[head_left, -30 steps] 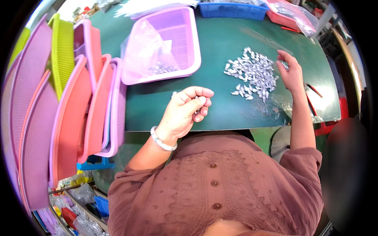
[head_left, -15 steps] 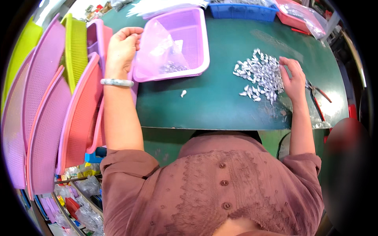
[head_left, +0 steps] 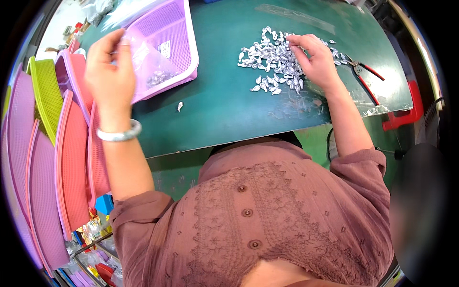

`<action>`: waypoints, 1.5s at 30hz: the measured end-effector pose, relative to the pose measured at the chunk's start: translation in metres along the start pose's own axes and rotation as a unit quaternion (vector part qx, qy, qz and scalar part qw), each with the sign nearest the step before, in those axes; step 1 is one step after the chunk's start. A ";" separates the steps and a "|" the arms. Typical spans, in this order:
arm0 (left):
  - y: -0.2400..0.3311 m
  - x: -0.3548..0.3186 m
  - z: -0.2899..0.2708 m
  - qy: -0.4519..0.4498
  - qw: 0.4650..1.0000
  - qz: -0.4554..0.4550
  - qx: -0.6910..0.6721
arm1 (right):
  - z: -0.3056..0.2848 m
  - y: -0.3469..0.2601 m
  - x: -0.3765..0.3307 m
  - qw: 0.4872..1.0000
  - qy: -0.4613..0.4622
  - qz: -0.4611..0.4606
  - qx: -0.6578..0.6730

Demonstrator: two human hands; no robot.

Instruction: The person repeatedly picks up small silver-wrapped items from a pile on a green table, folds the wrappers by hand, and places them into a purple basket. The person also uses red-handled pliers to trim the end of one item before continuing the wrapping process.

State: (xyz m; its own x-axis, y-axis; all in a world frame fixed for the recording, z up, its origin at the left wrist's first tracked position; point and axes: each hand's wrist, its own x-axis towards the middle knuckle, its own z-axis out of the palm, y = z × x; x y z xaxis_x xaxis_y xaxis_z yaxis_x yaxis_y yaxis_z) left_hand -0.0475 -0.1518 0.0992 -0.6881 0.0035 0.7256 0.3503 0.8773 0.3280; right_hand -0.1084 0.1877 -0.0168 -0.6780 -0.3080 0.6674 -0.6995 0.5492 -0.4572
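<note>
My left hand (head_left: 111, 67) is raised at the left side of a purple basket (head_left: 190, 52), its thumb and fingers bent together at the upper edge of a clear plastic bag (head_left: 146, 55). The bag leans inside the basket, with several small silver pieces (head_left: 161, 77) at its bottom. On the green table (head_left: 215, 110), my right hand (head_left: 313, 57) reaches into a loose pile of small silver teardrop-shaped pieces (head_left: 275, 57). Its thumb and forefinger close around a piece at the pile's right side. One single silver piece (head_left: 180, 106) lies apart, near the basket.
Red-handled pliers (head_left: 366, 79) lie right of the pile. Purple, green and pink plastic baskets (head_left: 74, 158) stand stacked on edge at my left. A clear plastic strip (head_left: 296, 18) lies on the table beyond the pile. Something red (head_left: 406, 107) stands past the table's right edge.
The whole view has shifted, so the table sits tilted and further left. My left fingers are now at the bag's edge. My right hand has reached further into the pile, its fingers more bent.
</note>
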 end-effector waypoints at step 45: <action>0.045 -0.084 0.125 -0.155 0.866 -0.200 -0.432 | 0.046 -0.045 0.027 0.788 -0.234 0.238 0.517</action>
State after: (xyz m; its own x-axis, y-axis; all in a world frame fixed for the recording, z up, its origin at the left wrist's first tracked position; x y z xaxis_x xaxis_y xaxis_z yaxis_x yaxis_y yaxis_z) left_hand -0.0536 -0.0523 -0.0226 -0.9548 0.0293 0.2957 0.2966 0.1523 0.9428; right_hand -0.1058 0.1194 -0.0053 -0.7584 -0.6446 0.0969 0.0134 -0.1640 -0.9864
